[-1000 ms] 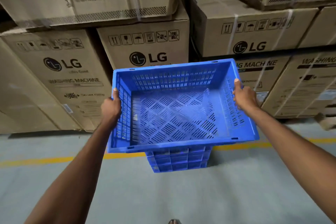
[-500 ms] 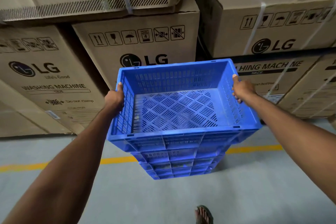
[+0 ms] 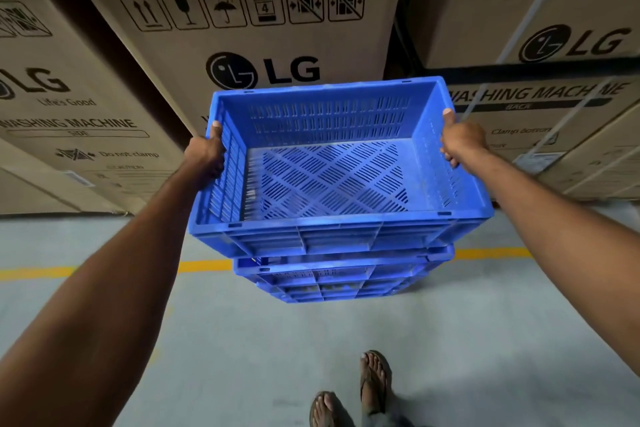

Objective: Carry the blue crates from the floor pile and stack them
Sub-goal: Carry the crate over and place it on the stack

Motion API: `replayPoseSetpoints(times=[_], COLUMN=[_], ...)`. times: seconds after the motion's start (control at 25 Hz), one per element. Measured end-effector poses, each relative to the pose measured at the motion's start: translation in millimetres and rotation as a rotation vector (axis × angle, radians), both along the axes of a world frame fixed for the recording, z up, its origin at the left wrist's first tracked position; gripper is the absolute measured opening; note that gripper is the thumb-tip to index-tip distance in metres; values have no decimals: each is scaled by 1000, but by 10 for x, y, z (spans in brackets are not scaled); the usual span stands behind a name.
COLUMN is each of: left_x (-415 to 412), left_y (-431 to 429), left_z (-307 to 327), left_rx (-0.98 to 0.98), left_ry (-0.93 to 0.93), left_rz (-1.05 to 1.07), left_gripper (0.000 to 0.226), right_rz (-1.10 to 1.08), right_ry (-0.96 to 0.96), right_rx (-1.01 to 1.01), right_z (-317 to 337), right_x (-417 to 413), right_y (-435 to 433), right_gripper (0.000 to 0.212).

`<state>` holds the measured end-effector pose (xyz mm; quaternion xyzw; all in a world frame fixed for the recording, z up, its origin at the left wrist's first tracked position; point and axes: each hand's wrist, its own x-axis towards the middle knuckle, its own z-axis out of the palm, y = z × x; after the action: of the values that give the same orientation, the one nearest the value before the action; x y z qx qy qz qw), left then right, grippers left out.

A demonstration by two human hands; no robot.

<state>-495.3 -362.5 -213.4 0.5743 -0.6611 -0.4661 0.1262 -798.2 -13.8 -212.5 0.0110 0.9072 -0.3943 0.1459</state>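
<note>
I hold an empty blue slatted crate (image 3: 325,180) level in front of me. My left hand (image 3: 206,152) grips its left rim, thumb on top. On the opposite rim my right hand (image 3: 462,140) grips the same way. The crate hangs just above a stack of blue crates (image 3: 341,279) standing on the grey floor; the stack's top is mostly hidden under the held crate.
Large LG washing-machine cartons (image 3: 242,31) form a wall right behind the stack. A yellow floor line (image 3: 201,266) runs left to right under the stack. My sandalled feet (image 3: 349,392) stand on the floor at the bottom.
I have stepped closer to the cartons and the stack. The held crate has come down nearer to the stack's top, and both feet are now in view.
</note>
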Motion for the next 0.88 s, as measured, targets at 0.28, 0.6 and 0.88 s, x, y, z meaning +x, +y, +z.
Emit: replayPoseSetpoints(times=[0.28,0.6,0.88], left_x=[132,681,1052], left_y=[-145,655,951], left_z=[-119,97,-20], left_rx=[-42,-203,-177], left_ry=[-20,-163,-82], left_rz=[-43,-79,-11], left_gripper=[73,44,31], right_rz=[61,146,31], right_ry=[16,240,251], right_rx=[104,422,336], right_z=[22,140,170], right_x=[-4,934,1310], right_y=[82,511,777], right_gripper=[60,61,42])
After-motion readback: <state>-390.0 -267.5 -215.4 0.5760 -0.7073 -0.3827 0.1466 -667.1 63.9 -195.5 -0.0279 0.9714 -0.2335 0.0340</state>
